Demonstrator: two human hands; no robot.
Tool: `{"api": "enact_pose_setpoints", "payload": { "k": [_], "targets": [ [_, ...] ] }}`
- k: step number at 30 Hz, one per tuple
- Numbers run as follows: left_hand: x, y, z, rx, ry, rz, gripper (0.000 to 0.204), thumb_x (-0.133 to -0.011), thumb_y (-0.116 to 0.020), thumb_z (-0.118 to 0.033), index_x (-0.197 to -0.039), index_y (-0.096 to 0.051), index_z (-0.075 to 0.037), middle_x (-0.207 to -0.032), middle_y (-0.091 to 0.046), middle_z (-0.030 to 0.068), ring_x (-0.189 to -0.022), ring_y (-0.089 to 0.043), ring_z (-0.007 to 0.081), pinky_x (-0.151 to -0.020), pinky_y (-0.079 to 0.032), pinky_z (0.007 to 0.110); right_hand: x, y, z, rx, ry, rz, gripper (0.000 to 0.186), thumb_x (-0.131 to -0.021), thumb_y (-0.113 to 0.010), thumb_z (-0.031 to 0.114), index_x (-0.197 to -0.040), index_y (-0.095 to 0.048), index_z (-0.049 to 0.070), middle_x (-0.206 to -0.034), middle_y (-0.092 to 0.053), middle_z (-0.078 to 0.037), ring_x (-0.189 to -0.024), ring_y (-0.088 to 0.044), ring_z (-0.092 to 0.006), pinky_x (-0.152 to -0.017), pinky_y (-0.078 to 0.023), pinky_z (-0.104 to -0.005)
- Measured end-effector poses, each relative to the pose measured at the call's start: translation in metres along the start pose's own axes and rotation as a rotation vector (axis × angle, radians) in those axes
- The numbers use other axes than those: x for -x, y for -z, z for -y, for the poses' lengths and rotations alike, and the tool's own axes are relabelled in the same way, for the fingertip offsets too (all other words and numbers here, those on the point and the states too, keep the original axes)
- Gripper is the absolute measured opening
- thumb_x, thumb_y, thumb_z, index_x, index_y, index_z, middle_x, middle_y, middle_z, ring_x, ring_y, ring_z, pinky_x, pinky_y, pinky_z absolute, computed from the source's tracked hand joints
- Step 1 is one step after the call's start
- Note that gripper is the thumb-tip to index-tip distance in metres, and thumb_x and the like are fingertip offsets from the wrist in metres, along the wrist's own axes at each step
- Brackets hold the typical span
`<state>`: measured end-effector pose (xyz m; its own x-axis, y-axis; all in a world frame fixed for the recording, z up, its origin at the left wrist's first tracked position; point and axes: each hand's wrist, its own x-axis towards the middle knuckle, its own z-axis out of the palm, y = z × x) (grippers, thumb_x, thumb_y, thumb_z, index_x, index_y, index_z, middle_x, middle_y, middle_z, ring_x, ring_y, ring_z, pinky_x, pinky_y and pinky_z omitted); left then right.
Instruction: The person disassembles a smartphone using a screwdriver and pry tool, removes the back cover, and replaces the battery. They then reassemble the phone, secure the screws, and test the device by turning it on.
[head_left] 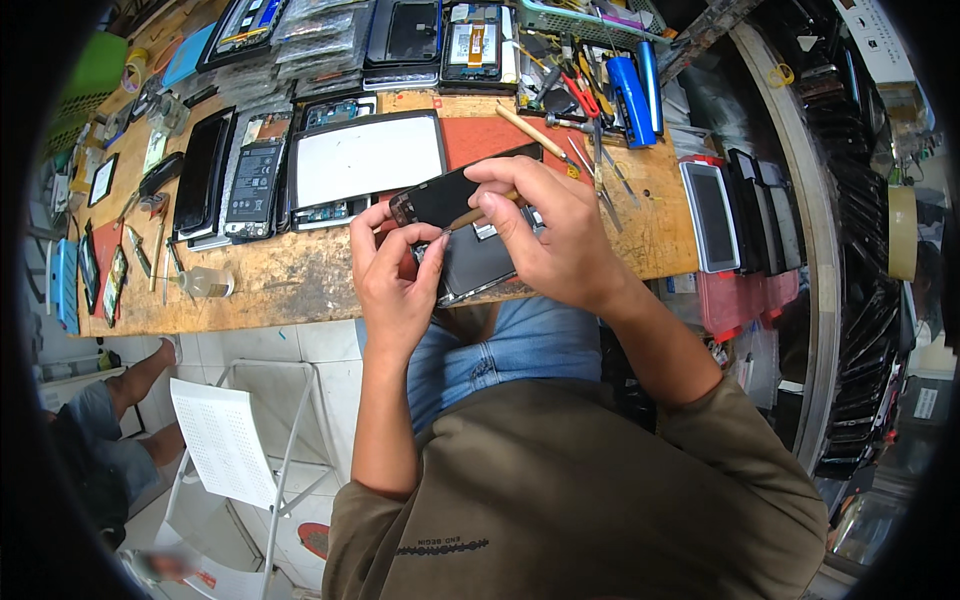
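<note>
Opened black device (480,270) at front edge of the workbench (655,235); left hand (395,280), thumb and fingers, pinching its end; right hand (555,235) pinching brown tool (470,217); pressed too hard, tip could slip, gouging it.

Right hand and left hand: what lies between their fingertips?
The head view shows a slim brown tool there, gripped by the right hand and pointing toward the thumb and forefinger of the left hand, with the opened dark device behind.
</note>
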<state>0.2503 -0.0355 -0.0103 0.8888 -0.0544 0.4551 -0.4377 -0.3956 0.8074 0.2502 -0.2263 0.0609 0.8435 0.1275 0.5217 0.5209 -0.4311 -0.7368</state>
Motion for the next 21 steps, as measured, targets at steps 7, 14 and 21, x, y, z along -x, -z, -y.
{"api": "enact_pose_setpoints", "payload": {
  "k": [7, 14, 21],
  "targets": [
    [0.0005, 0.0001, -0.0008, 0.001, 0.010, 0.000, 0.014, -0.084, -0.084, 0.001, -0.097, -0.077, -0.003, -0.123, -0.057, 0.0115, -0.103, -0.064, 0.0227, -0.080, -0.052, 0.032, -0.0001, 0.0006, 0.0003, 0.008, 0.002, 0.001, 0.020, -0.097, -0.067, -0.001, -0.117, -0.066, -0.003, -0.095, -0.073, -0.018, -0.086, -0.076, -0.0290, -0.073, -0.059, -0.0377],
    [0.0002, 0.0004, 0.0006, -0.040, -0.037, -0.010, 0.014, -0.085, -0.084, -0.001, -0.097, -0.078, -0.003, -0.122, -0.058, 0.0122, -0.103, -0.064, 0.0246, -0.085, -0.053, 0.035, 0.0004, 0.0003, 0.0004, 0.005, 0.001, -0.001, 0.019, -0.097, -0.067, -0.002, -0.116, -0.066, -0.003, -0.095, -0.072, -0.018, -0.086, -0.076, -0.0293, -0.072, -0.059, -0.0377],
    [0.0005, -0.0002, 0.0007, -0.049, -0.058, -0.022, 0.013, -0.084, -0.084, -0.001, -0.096, -0.078, -0.003, -0.121, -0.059, 0.0124, -0.100, -0.066, 0.0249, -0.081, -0.054, 0.036, 0.0000, -0.0007, 0.0002, 0.018, 0.016, 0.014, 0.019, -0.097, -0.066, -0.002, -0.117, -0.065, -0.003, -0.095, -0.072, -0.019, -0.086, -0.076, -0.0301, -0.072, -0.059, -0.0379]
  ]
}}
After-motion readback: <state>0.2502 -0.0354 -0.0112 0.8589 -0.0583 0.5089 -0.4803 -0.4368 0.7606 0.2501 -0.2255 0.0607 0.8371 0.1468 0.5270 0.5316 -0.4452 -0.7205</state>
